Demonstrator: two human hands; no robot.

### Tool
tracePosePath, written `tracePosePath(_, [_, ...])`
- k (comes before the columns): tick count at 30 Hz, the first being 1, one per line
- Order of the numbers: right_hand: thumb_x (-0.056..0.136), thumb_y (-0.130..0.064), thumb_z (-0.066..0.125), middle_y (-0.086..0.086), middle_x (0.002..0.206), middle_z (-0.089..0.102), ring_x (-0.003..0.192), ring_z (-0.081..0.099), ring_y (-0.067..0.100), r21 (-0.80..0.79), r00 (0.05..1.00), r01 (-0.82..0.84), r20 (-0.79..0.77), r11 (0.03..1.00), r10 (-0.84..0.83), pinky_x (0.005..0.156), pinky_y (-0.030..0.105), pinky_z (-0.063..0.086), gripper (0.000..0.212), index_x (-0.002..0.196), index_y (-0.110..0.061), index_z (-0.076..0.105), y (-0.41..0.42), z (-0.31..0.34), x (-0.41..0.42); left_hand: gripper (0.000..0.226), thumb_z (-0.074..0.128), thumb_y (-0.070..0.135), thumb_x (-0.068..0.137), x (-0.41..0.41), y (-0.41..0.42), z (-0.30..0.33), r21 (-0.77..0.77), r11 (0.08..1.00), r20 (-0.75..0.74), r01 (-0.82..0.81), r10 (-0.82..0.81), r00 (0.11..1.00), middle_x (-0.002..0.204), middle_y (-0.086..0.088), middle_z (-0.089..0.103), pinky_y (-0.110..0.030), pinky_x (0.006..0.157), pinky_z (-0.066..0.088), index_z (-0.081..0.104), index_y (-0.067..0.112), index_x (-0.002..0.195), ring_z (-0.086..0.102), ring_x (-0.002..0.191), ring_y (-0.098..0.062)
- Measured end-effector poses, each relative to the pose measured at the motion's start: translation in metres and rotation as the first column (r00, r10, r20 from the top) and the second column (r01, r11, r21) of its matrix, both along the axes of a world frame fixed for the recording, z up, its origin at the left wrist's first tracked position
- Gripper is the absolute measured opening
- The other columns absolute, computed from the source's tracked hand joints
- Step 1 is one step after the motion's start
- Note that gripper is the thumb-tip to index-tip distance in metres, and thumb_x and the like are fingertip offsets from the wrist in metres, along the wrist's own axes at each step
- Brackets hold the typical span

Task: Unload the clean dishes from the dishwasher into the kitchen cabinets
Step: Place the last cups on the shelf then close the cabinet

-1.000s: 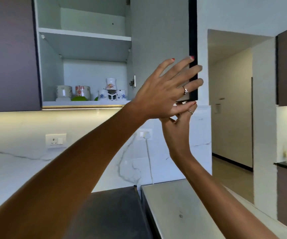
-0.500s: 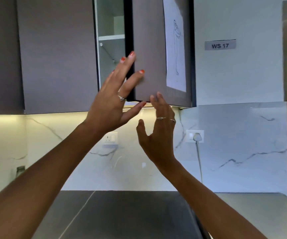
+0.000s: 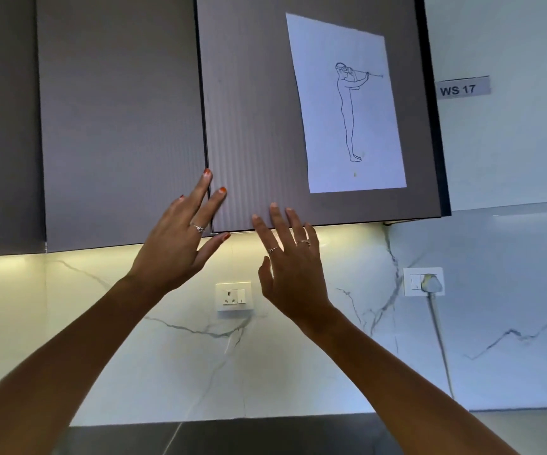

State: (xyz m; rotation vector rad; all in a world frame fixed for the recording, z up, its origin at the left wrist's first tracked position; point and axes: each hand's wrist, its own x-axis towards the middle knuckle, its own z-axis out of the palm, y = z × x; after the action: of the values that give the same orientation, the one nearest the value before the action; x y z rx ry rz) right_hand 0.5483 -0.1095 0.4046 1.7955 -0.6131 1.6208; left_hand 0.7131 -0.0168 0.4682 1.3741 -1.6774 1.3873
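Note:
The grey upper cabinet door [image 3: 252, 119] now lies flush with its neighbour [image 3: 117, 119], hiding the shelves and mugs. A paper sheet [image 3: 347, 103] with a line drawing of a standing figure is stuck on it. My left hand [image 3: 180, 244] is raised at the door's lower left corner, fingers straight and spread, fingertips at the seam between the doors. My right hand [image 3: 290, 261] is beside it, fingers straight, fingertips against the door's bottom edge. Neither hand holds anything. No dishes or dishwasher are in view.
A marble backsplash [image 3: 331, 349] carries a wall socket [image 3: 234, 295] and a second socket with a white plug and cord [image 3: 428, 284]. A "WS 17" label [image 3: 462, 89] is on the wall at right. A dark countertop [image 3: 232, 436] runs along the bottom.
The cabinet door has swung from wide open to closed under both hands. The shelf with the mugs is no longer visible. My view has turned left.

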Motion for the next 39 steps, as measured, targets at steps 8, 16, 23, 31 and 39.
tracePosePath(8, [0.074,-0.019,0.072,0.011,0.153,0.032,0.141,0.03,0.033,0.044,0.975,0.207,-0.089,0.977,-0.203,0.11,0.054,0.032,0.083,0.146,-0.021,0.032,-0.047,-0.001,0.034,0.071,0.012,0.056,0.097,0.042,-0.066,-0.009,-0.02,0.998,-0.011,-0.053,0.053,0.999,0.154,-0.013,0.027,-0.046,0.105,0.026,0.029,0.01,0.147,0.037,0.136,-0.034])
tracePosePath(16, [0.074,-0.029,0.075,0.011,0.156,0.025,0.143,0.024,0.035,0.104,0.91,0.354,-0.268,0.93,-0.317,0.112,0.051,0.023,0.088,0.148,-0.024,0.028,-0.084,0.007,0.045,0.067,0.024,0.05,0.093,0.062,-0.117,-0.018,-0.021,0.982,-0.039,-0.186,0.185,0.982,0.151,-0.012,0.034,-0.05,0.107,0.029,0.036,0.009,0.145,0.038,0.136,-0.032])
tracePosePath(23, [0.073,-0.038,0.072,0.011,0.157,0.021,0.144,0.014,0.033,0.107,0.896,0.393,-0.266,0.913,-0.354,0.113,0.051,0.015,0.094,0.149,-0.025,0.018,-0.107,0.005,0.056,0.071,0.034,0.057,0.093,0.06,-0.147,-0.027,-0.047,0.968,-0.122,-0.247,0.24,0.963,0.153,-0.011,0.032,-0.05,0.109,0.03,0.033,0.009,0.147,0.035,0.139,-0.03])
tracePosePath(31, [0.071,-0.041,0.072,0.011,0.158,0.018,0.145,0.015,0.035,0.085,0.899,0.396,-0.24,0.914,-0.367,0.115,0.054,0.016,0.097,0.148,-0.026,0.015,-0.115,0.0,0.06,0.075,0.032,0.059,0.091,0.062,-0.16,-0.031,-0.088,0.979,-0.161,-0.185,0.169,0.972,0.153,-0.012,0.03,-0.05,0.108,0.032,0.03,0.01,0.147,0.035,0.138,-0.031])
tracePosePath(39, [0.074,-0.039,0.071,0.01,0.16,0.004,0.147,0.001,0.032,0.186,0.883,0.403,-0.337,0.896,-0.327,0.117,0.05,0.002,0.098,0.152,-0.026,0.012,-0.103,0.003,0.057,0.082,0.046,0.053,0.09,0.054,-0.155,-0.054,0.026,0.993,-0.254,-0.111,0.114,0.961,0.159,-0.009,0.012,-0.047,0.115,0.017,0.011,0.013,0.152,0.016,0.146,-0.029])
